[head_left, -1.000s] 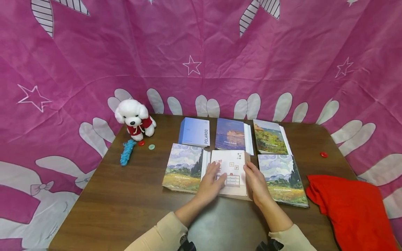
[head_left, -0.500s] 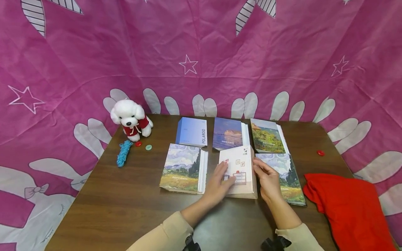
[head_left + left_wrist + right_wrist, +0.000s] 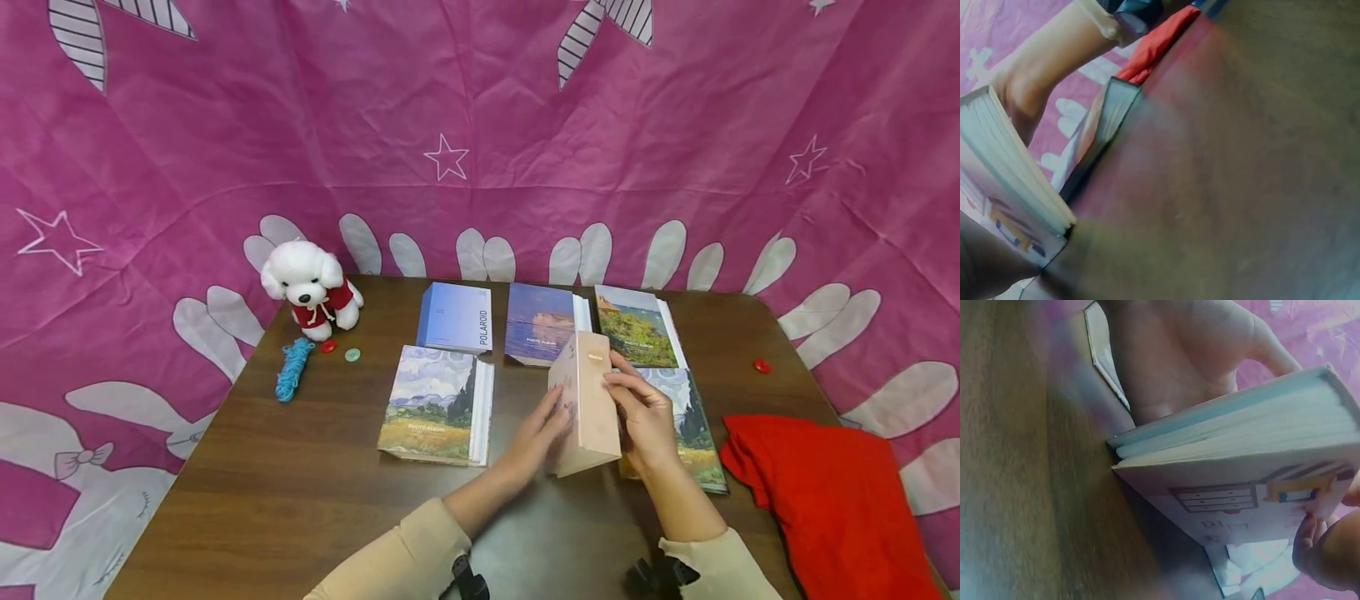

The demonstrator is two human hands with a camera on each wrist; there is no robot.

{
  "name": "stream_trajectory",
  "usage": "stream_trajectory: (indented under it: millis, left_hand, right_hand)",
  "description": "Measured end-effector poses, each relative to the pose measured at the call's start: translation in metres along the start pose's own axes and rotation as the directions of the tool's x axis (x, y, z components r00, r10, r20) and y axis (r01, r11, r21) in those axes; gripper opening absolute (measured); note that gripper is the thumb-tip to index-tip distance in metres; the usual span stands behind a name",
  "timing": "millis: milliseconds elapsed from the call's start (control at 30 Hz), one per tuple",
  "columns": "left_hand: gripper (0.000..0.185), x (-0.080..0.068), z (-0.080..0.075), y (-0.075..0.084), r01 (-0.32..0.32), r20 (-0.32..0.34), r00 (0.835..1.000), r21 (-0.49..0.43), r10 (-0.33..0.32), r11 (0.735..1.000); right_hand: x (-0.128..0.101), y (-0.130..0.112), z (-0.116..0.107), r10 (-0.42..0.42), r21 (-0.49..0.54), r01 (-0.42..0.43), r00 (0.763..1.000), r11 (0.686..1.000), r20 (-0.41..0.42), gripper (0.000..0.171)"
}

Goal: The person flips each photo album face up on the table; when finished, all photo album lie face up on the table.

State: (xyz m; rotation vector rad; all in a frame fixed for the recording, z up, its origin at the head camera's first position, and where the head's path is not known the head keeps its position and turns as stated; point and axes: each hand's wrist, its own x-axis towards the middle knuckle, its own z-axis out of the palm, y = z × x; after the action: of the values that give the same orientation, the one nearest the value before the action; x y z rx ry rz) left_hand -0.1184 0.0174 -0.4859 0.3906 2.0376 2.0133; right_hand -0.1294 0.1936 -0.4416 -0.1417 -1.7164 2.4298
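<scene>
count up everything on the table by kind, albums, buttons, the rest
photo albums: 6 (5 lying flat, plus the pink one held on edge between left hand and right hand)
buttons: 3 (red, green, red)
plush dog: 1
blue yarn bundle: 1
red cloth: 1
total: 12
</scene>
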Motion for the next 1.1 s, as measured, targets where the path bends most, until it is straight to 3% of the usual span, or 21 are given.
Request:
stream_trajectory:
  millis: [167, 333, 433, 600, 700, 933, 1100]
  left_hand:
    - [0.066, 0.0, -0.009, 0.003, 0.013, 0.007, 1.0, -0.092, -0.012, 0.996]
    - [0.066, -0.001, -0.021, 0.008, 0.038, 0.034, 0.999, -0.151, -0.033, 0.988]
    - [0.064, -0.001, -0.03, 0.015, -0.013, 0.026, 1.0, -0.146, 0.017, 0.989]
    - [0.066, -0.004, -0.042, 0.028, -0.157, -0.018, 0.988, -0.08, 0.156, 0.984]
    - [0.071, -0.003, -0.046, 0.033, -0.188, -0.037, 0.982, -0.043, 0.186, 0.981]
    - [0.081, -0.002, -0.051, 0.035, -0.116, -0.079, 0.99, -0.022, 0.114, 0.993]
    - [0.081, -0.003, -0.056, 0.036, -0.102, -0.066, 0.993, -0.104, 0.095, 0.989]
  right_hand:
    - [-0.002, 0.007, 0.006, -0.083, -0.014, 0.085, 0.993, 0.996, 0.086, 0.015]
    - [-0.003, 0.016, 0.017, -0.135, 0.009, 0.134, 0.989, 0.991, 0.059, 0.016]
    - [-0.003, 0.02, 0.024, -0.118, 0.004, 0.118, 0.992, 0.993, 0.053, 0.023]
    - [-0.002, 0.023, 0.033, -0.038, -0.054, 0.042, 0.996, 0.998, 0.079, 0.04]
    - [0.0, 0.025, 0.033, 0.039, -0.134, -0.028, 0.995, 0.991, 0.087, 0.05]
    - [0.004, 0.028, 0.026, 0.238, -0.333, -0.188, 0.964, 0.924, 0.118, 0.069]
    - [0.007, 0.029, 0.018, 0.309, -0.394, -0.231, 0.939, 0.889, 0.147, 0.078]
